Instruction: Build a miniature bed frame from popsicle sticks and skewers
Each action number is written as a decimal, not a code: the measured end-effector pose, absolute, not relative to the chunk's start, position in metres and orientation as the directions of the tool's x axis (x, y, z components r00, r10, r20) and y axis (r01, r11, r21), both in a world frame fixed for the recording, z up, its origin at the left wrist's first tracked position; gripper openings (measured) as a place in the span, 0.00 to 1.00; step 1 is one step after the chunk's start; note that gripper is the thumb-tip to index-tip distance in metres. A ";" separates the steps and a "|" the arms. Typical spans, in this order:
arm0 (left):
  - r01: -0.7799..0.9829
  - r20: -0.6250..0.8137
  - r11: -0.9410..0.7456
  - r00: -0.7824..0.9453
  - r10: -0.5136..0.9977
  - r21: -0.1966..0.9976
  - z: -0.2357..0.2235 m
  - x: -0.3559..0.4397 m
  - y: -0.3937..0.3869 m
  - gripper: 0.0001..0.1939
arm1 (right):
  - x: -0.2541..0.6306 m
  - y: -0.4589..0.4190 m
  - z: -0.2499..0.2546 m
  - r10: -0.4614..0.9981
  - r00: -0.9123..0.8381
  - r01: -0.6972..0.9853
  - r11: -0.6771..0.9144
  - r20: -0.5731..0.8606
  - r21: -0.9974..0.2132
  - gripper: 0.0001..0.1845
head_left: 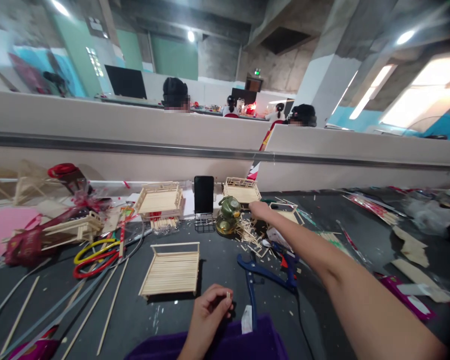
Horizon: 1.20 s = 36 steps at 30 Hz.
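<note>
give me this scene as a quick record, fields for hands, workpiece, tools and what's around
left hand: small wooden piece in fingers
right hand: extended near loose short sticks; grip unclear
workpiece: slatted stick platform, railed along far edge
tool: blue-handled tool
behind: dark phone upright on wire stand
left side: long sticks

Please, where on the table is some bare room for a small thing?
The clearest tabletop patch lies between the slatted platform and the blue tool, beyond the left hand. Crowded: loose sticks beside the green figure; far left, around red and yellow loops.
</note>
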<state>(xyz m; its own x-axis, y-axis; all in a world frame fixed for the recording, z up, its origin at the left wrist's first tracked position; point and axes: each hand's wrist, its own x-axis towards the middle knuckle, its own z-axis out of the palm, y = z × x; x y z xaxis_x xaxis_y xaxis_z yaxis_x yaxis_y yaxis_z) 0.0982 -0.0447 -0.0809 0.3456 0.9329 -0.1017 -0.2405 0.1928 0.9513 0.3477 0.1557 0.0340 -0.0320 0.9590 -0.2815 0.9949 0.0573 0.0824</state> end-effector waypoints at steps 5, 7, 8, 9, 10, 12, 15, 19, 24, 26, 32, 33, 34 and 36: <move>-0.296 -0.173 0.281 0.344 0.923 0.913 -0.078 0.102 -0.047 0.15 | 0.348 0.101 0.066 0.939 -0.201 0.946 0.113 -0.279 -0.302 0.08; -0.326 -0.229 0.340 0.335 0.914 0.882 -0.076 0.104 -0.047 0.18 | 0.338 0.063 0.061 0.925 -0.290 0.867 0.145 -0.246 -0.477 0.09; -0.345 -0.254 0.363 0.324 0.911 0.866 -0.075 0.106 -0.047 0.20 | 0.330 0.043 0.054 0.918 -0.331 0.721 0.095 -0.221 -0.687 0.07; -0.365 -0.273 0.379 0.310 0.911 0.851 -0.074 0.107 -0.047 0.21 | 0.322 0.025 0.044 0.911 -0.349 0.568 0.018 -0.221 -0.823 0.05; -0.382 -0.286 0.388 0.297 0.911 0.839 -0.073 0.108 -0.047 0.22 | 0.313 0.009 0.034 0.908 -0.352 0.446 -0.049 -0.225 -0.894 0.05; -0.407 -0.306 0.398 0.273 0.912 0.822 -0.072 0.108 -0.047 0.22 | 0.297 -0.015 0.011 0.909 -0.318 0.331 -0.160 -0.270 -0.930 0.07; -0.421 -0.327 0.410 0.257 0.909 0.809 -0.070 0.107 -0.049 0.20 | 0.281 -0.032 -0.016 0.911 -0.295 0.284 -0.204 -0.288 -0.937 0.08; -0.394 -0.357 0.439 0.266 0.895 0.808 -0.067 0.105 -0.054 0.20 | 0.273 -0.036 -0.028 0.921 -0.265 0.246 -0.221 -0.285 -0.944 0.11; -0.364 -0.373 0.439 0.239 0.896 0.822 -0.064 0.105 -0.055 0.20 | 0.264 -0.036 -0.030 0.929 -0.233 0.222 -0.237 -0.287 -0.946 0.13; -0.372 -0.369 0.427 0.220 0.903 0.824 -0.063 0.104 -0.055 0.21 | 0.263 -0.037 -0.031 0.933 -0.229 0.211 -0.231 -0.278 -0.950 0.13; -0.393 -0.344 0.401 0.209 0.915 0.827 -0.059 0.101 -0.053 0.27 | 0.264 -0.037 -0.034 0.903 -0.277 0.155 -0.296 -0.329 -0.942 0.21; -0.386 -0.340 0.401 0.219 0.915 0.831 -0.058 0.101 -0.053 0.27 | 0.264 -0.037 -0.034 0.903 -0.273 0.140 -0.304 -0.331 -0.943 0.21; -0.376 -0.337 0.403 0.231 0.913 0.834 -0.057 0.100 -0.053 0.25 | 0.263 -0.037 -0.035 0.905 -0.265 0.125 -0.310 -0.332 -0.943 0.22; -0.355 -0.332 0.406 0.252 0.909 0.842 -0.057 0.100 -0.053 0.22 | 0.260 -0.038 -0.036 0.908 -0.248 0.108 -0.322 -0.339 -0.941 0.21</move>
